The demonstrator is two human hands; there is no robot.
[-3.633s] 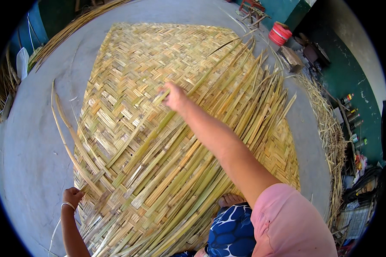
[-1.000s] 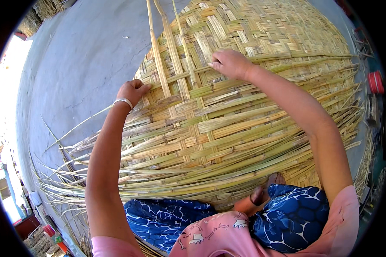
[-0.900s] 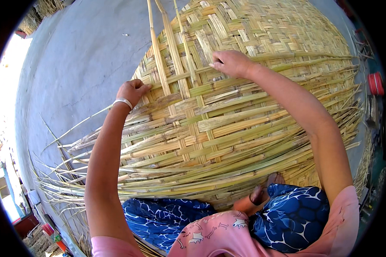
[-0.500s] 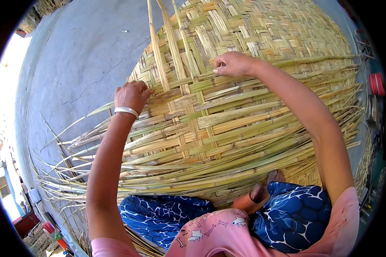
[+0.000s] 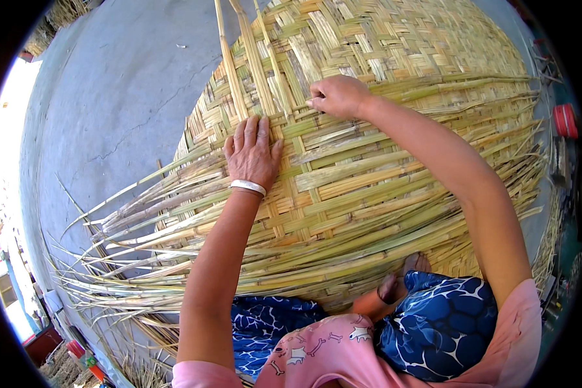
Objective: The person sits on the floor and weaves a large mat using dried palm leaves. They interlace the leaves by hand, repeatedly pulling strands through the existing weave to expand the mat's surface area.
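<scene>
A large mat of flattened reed strips is spread before me, tightly woven at the far side and looser toward me. My left hand lies palm down on the crosswise strips, fingers stretched and slightly apart, holding nothing. To its right, my right hand is closed, thumb and fingertips pinched at a crosswise reed strip; its curled fingers partly hide the grip. Several raised strips stick out past the mat's far left edge, their near ends just beyond my left fingertips.
Loose strip ends fan out at the left over the grey concrete floor. My knees, in blue patterned cloth, and a foot are at the mat's near side. A red object is at the far right.
My left hand has moved right from the mat's left edge and gone from curled to flat on the strips. My right hand has shifted slightly left, still closed.
</scene>
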